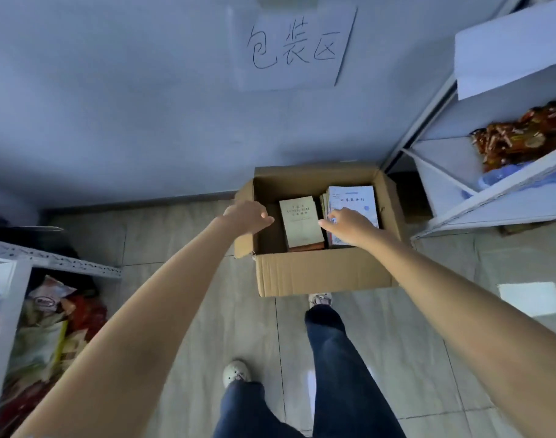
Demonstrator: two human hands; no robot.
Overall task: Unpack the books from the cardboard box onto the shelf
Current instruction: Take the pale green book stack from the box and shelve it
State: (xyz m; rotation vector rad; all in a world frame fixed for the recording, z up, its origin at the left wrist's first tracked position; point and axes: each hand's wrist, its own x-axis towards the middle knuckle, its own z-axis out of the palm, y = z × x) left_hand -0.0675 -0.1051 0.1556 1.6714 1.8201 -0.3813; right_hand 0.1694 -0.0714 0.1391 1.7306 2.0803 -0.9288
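Observation:
An open cardboard box (321, 273) stands on the tiled floor against the wall. Inside lie a pale green book (300, 221) on a stack at the middle and a light blue book (354, 199) on a stack at the right. My left hand (250, 216) hovers over the box's left flap, fingers loosely apart, holding nothing. My right hand (349, 226) reaches over the box between the two stacks, fingers spread, resting on or just above the blue book. A white shelf unit (498, 197) stands to the right of the box.
Snack packets (520, 134) lie on the right shelf. A second rack (52, 259) at the left holds bags of goods (46, 330). A paper sign (294, 49) hangs on the wall. My legs and shoes (321, 358) stand just before the box.

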